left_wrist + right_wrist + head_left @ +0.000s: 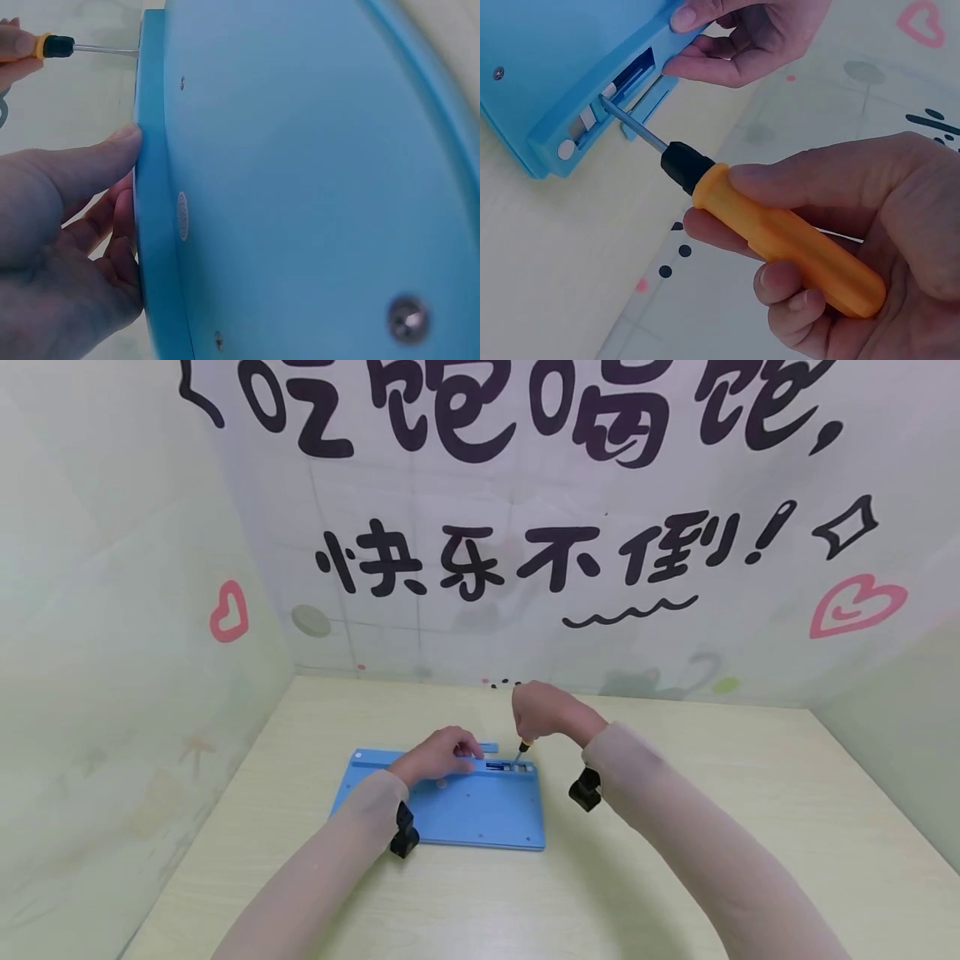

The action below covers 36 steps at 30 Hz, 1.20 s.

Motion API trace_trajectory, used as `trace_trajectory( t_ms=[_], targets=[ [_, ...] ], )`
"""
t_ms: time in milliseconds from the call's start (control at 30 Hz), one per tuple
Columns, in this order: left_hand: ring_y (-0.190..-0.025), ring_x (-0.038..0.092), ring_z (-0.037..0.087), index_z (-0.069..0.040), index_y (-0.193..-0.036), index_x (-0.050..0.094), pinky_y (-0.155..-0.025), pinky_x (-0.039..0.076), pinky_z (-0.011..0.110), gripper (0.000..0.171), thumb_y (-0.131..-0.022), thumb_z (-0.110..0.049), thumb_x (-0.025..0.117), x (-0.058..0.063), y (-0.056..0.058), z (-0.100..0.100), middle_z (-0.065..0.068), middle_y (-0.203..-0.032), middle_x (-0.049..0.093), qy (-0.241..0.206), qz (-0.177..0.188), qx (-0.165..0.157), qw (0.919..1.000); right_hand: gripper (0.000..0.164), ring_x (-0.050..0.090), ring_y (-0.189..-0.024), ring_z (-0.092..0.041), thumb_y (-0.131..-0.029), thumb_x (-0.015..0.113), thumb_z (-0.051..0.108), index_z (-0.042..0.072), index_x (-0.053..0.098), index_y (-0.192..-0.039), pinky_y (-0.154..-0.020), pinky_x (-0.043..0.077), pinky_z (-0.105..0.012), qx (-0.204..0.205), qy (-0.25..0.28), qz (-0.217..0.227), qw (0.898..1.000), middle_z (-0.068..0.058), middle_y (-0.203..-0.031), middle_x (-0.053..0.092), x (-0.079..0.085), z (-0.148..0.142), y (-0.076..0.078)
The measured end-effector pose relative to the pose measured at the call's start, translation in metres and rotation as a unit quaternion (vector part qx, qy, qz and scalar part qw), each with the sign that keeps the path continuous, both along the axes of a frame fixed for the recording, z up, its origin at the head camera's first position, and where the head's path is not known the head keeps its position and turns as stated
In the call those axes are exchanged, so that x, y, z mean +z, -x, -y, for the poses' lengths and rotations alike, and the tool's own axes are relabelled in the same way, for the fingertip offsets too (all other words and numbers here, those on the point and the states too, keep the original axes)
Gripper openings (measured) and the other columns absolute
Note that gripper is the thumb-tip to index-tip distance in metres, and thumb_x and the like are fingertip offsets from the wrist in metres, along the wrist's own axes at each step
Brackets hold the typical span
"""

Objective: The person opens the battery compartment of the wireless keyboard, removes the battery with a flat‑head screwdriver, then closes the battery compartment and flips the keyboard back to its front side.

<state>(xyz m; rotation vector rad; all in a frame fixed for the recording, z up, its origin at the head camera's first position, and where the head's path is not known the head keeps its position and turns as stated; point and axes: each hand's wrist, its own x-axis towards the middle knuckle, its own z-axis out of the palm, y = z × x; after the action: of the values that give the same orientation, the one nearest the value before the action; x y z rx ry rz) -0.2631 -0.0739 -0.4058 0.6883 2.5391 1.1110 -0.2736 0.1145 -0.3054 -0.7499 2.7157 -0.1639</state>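
A flat blue device (480, 814), which looks like a keyboard lying face down, shows screws and round feet. My left hand (437, 754) pinches its far raised edge, thumb on one side, fingers at the other. My right hand (550, 710) grips a screwdriver (787, 240) with an orange handle and black collar. The shaft slants down, its tip right at the white pieces inside an open slot (634, 71) in the raised edge. Beside that slot, on the table, lies a narrow blue cover (649, 109), close to the left fingers.
The pale wooden table (712, 810) meets a printed cloth wall (450, 643) behind and another at the left. Black wrist cameras (405, 831) hang at both sleeves. A round foot (566, 149) marks the device's corner near the slot.
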Motion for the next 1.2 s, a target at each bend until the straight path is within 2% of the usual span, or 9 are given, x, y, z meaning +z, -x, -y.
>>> trace_trajectory(
  t_ms=[167, 267, 367, 467, 700, 800, 900, 1033, 1200],
  targets=[
    [-0.082, 0.047, 0.017, -0.007, -0.096, 0.067, -0.077, 0.041, 0.03, 0.014, -0.083, -0.002, 0.065, 0.0, 0.001, 0.0, 0.001, -0.09, 0.055, 0.006, 0.0, 0.006, 1.0, 0.038, 0.019, -0.046, -0.01, -0.072, 0.057, -0.005, 0.014, 0.041, -0.043, -0.044, 0.022, -0.024, -0.003, 0.018, 0.006, 1.0, 0.006, -0.044, 0.03, -0.004, -0.008, 0.004],
    [-0.084, 0.047, 0.017, -0.007, -0.096, 0.067, -0.078, 0.042, 0.031, 0.014, -0.083, -0.002, 0.065, 0.0, 0.0, 0.0, 0.0, -0.091, 0.056, 0.006, 0.0, 0.013, 0.9999, 0.026, 0.031, -0.047, -0.008, -0.073, 0.063, -0.002, 0.012, 0.058, -0.051, -0.047, 0.032, -0.023, -0.006, 0.05, 0.006, 0.999, 0.007, -0.049, 0.044, -0.011, -0.02, 0.004],
    [-0.085, 0.048, 0.017, -0.007, -0.096, 0.067, -0.079, 0.042, 0.032, 0.014, -0.084, -0.001, 0.064, 0.0, -0.001, 0.001, 0.001, -0.093, 0.056, 0.002, 0.0, 0.011, 0.9999, 0.009, 0.048, -0.055, -0.009, -0.075, 0.067, 0.003, 0.008, 0.07, -0.068, -0.056, 0.044, -0.026, -0.02, 0.087, 0.002, 0.996, 0.004, -0.063, 0.06, -0.019, -0.032, -0.001],
    [-0.086, 0.048, 0.018, -0.007, -0.095, 0.066, -0.08, 0.042, 0.033, 0.013, -0.084, -0.001, 0.064, 0.001, -0.002, 0.003, 0.002, -0.094, 0.056, 0.005, -0.001, 0.011, 0.9999, 0.003, 0.054, -0.061, -0.012, -0.077, 0.068, 0.006, 0.006, 0.072, -0.078, -0.06, 0.047, -0.028, -0.038, 0.131, -0.005, 0.991, 0.002, -0.071, 0.064, -0.029, -0.044, -0.01],
    [-0.084, 0.046, 0.018, -0.007, -0.095, 0.067, -0.078, 0.041, 0.032, 0.013, -0.084, -0.001, 0.064, -0.002, 0.0, 0.005, 0.001, -0.091, 0.055, 0.015, 0.003, 0.013, 0.9998, 0.005, 0.055, -0.066, -0.014, -0.079, 0.069, 0.007, 0.005, 0.071, -0.084, -0.063, 0.048, -0.029, -0.089, 0.223, 0.007, 0.971, 0.0, -0.077, 0.064, -0.055, -0.067, -0.024],
    [-0.083, 0.046, 0.017, -0.008, -0.095, 0.067, -0.077, 0.041, 0.031, 0.013, -0.083, -0.002, 0.065, -0.002, 0.0, 0.004, 0.0, -0.091, 0.054, 0.014, 0.01, 0.016, 0.9997, 0.006, 0.055, -0.068, -0.014, -0.079, 0.07, 0.008, 0.005, 0.07, -0.085, -0.06, 0.047, -0.028, -0.098, 0.232, 0.014, 0.968, 0.0, -0.079, 0.064, -0.064, -0.075, -0.028],
    [-0.084, 0.047, 0.017, -0.008, -0.095, 0.067, -0.077, 0.041, 0.031, 0.013, -0.083, -0.002, 0.065, -0.002, 0.001, 0.001, 0.0, -0.091, 0.054, 0.014, 0.006, 0.011, 0.9998, 0.007, 0.056, -0.067, -0.013, -0.079, 0.069, 0.008, 0.005, 0.069, -0.086, -0.055, 0.047, -0.027, -0.091, 0.228, 0.008, 0.969, -0.001, -0.08, 0.064, -0.067, -0.081, -0.032],
    [-0.083, 0.046, 0.017, -0.008, -0.094, 0.067, -0.077, 0.041, 0.03, 0.013, -0.083, -0.002, 0.065, 0.0, 0.002, -0.003, 0.0, -0.089, 0.054, 0.015, 0.003, 0.006, 0.9999, 0.006, 0.057, -0.064, -0.013, -0.08, 0.069, 0.008, 0.006, 0.068, -0.086, -0.052, 0.048, -0.027, -0.09, 0.228, 0.007, 0.97, -0.001, -0.081, 0.064, -0.066, -0.085, -0.035],
    [-0.08, 0.045, 0.017, -0.007, -0.094, 0.066, -0.074, 0.041, 0.029, 0.012, -0.083, -0.001, 0.065, 0.002, 0.003, -0.003, 0.001, -0.086, 0.054, 0.02, -0.002, -0.006, 0.9998, 0.009, 0.058, -0.063, -0.016, -0.081, 0.068, 0.007, 0.004, 0.068, -0.09, -0.053, 0.048, -0.028, -0.075, 0.221, 0.032, 0.972, -0.001, -0.082, 0.064, -0.065, -0.085, -0.036]
  ],
)
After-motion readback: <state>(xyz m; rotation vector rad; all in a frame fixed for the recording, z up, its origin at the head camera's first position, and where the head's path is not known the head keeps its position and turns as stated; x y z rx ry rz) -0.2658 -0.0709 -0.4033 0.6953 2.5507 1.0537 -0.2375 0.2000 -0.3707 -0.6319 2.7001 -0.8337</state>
